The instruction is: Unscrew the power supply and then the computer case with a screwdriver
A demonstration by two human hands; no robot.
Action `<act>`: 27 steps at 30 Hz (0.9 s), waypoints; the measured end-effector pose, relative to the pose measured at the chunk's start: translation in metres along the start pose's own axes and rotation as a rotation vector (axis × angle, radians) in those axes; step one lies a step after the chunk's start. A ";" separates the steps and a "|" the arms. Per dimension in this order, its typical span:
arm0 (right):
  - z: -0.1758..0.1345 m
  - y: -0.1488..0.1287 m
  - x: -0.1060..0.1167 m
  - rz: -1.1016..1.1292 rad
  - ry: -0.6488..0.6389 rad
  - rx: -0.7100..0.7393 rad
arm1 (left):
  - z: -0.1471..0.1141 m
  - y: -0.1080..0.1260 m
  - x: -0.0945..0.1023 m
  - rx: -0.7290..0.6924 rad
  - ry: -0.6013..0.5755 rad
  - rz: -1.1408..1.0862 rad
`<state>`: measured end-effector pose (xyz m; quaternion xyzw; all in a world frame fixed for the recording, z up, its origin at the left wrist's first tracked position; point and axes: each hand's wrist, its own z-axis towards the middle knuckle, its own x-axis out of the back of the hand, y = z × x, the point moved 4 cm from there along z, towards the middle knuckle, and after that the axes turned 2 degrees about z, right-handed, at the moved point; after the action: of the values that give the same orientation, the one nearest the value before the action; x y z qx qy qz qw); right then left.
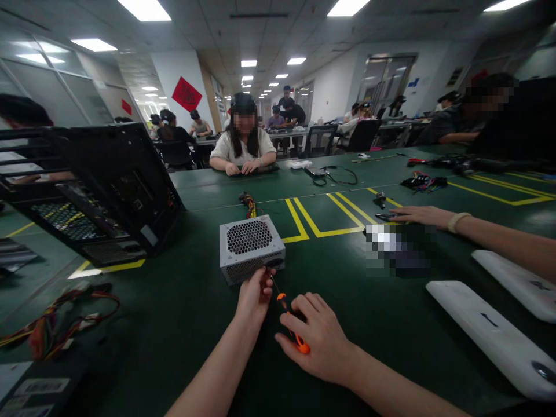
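A silver computer power supply unit [252, 246] sits on the green table in front of me, its honeycomb vent facing up. At its near lower edge, my left hand [255, 292] has its fingertips pinched together; what lies between them is too small to make out. Beside it, my right hand [319, 336] loosely holds a screwdriver [299, 343] with an orange and black handle. The screwdriver's thin shaft slants up to the left, and its tip end is close to my left fingertips. A bundle of coloured cables [248, 204] comes out behind the unit.
On the left stands an open black computer case [125, 191], with loose cables [52, 324] nearer me. To the right are white panels [486, 336] and another person's hand [419, 215] by small metal parts [381, 199]. Across the table sits a person [243, 145].
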<state>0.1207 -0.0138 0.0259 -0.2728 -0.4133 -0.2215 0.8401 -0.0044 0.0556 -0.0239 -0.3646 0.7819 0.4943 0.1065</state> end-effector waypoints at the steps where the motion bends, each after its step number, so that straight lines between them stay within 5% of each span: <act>1: 0.001 0.001 0.000 0.017 -0.008 -0.018 | 0.000 0.000 0.000 0.006 0.006 -0.004; 15: -0.001 0.006 0.002 0.135 -0.012 -0.104 | -0.001 -0.008 -0.006 -0.029 0.014 -0.058; 27: -0.001 0.004 0.007 -0.021 -0.008 -0.002 | -0.004 -0.007 -0.013 -0.054 0.062 0.033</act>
<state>0.1271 -0.0125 0.0303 -0.2700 -0.4192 -0.2298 0.8358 0.0102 0.0561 -0.0199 -0.3695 0.7771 0.5054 0.0640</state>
